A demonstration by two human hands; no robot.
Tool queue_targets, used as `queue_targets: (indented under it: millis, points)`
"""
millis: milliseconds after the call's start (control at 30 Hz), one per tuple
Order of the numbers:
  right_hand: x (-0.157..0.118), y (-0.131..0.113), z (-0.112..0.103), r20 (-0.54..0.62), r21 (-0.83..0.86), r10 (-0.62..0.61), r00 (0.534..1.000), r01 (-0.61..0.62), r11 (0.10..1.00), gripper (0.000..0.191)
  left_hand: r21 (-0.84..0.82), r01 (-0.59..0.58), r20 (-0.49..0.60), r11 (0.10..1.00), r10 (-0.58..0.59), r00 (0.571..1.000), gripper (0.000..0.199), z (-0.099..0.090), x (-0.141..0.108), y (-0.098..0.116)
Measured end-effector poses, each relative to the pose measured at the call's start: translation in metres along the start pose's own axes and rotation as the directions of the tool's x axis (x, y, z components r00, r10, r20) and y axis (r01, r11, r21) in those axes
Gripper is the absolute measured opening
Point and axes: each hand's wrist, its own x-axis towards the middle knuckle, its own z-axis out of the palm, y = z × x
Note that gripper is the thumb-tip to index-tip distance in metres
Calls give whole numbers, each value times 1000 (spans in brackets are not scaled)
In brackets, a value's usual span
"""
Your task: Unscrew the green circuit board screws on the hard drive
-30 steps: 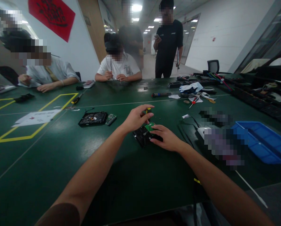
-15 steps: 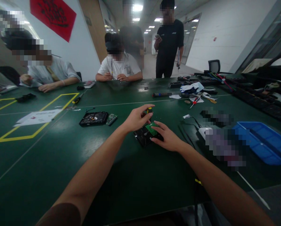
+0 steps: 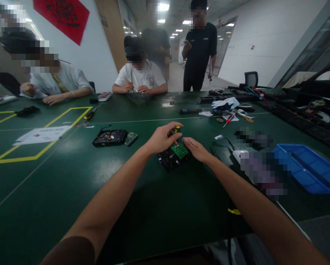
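Observation:
My left hand (image 3: 165,138) is closed around a screwdriver (image 3: 177,129) with a yellow and black handle. The tool stands upright, its tip down at a green circuit board (image 3: 181,151). That board lies on a black hard drive (image 3: 167,161) flat on the table in front of me. Just right of the screwdriver, my right hand (image 3: 196,148) has its thumb and fingers pinched together over the board's far right edge. Whatever sits in that pinch, if anything, is too small to make out.
Another black hard drive (image 3: 110,137) lies left, with a loose circuit board (image 3: 131,138) beside it. On the right are a blue tray (image 3: 305,165), a cable (image 3: 227,140) and a red screwdriver (image 3: 228,120). Co-workers sit and stand across the green table (image 3: 71,184).
My right hand has lifted off the hard drive and drawn its spread fingers into a pinch near the screwdriver. More of the green board shows. The left hand stays on the screwdriver.

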Motion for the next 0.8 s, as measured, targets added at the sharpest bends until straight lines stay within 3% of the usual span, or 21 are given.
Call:
queue_targets:
  millis: [67, 367, 600, 800]
  points:
    - [11, -3, 0, 61, -3, 1, 998, -1, 1000, 54, 9, -2, -13, 1000, 2, 1000, 35, 0, 0, 0]
    - [46, -15, 9, 134, -21, -38, 990, 41, 999, 55, 57, -7, -66, 998, 11, 998, 35, -2, 0, -1]
    - [40, -9, 3, 155, -26, -32, 987, 37, 999, 62, 20, -55, 68, 998, 54, 996, 36, -6, 0, 3]
    - [28, 1, -4, 142, -7, 15, 990, -14, 1000, 66, -30, -62, 111, 998, 64, 992, 38, -4, -1, 7]
